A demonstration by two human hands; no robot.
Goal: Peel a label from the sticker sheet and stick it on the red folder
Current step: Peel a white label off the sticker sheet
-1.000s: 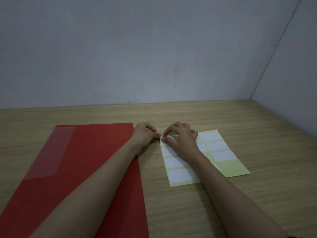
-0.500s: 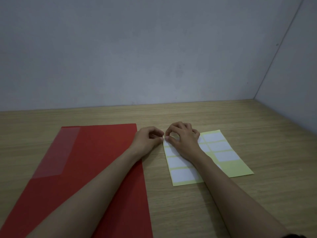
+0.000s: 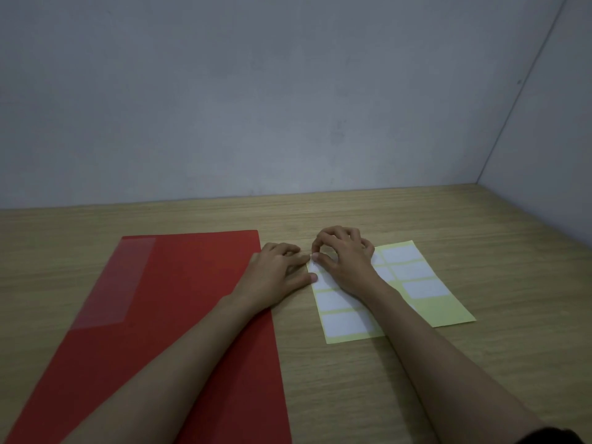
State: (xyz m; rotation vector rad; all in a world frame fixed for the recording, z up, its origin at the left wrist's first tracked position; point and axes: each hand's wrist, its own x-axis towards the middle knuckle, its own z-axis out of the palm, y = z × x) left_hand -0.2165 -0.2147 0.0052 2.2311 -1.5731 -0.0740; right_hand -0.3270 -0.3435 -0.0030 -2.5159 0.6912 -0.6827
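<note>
On the wooden desk (image 3: 416,395) the red folder (image 3: 179,302) lies at 8 o'clock, its near end cut off by the frame, and the yellow sticker sheet (image 3: 426,302) sits just beside it at 4 o'clock with bare wood open toward 3 o'clock and the far wall. The left hand (image 3: 275,274) lies flat, fingers pressed down at the sheet's left edge. The right hand (image 3: 346,261) curls over the sheet's far left corner, thumb and forefinger pinched together there; whether a label has lifted is hidden beneath them.
</note>
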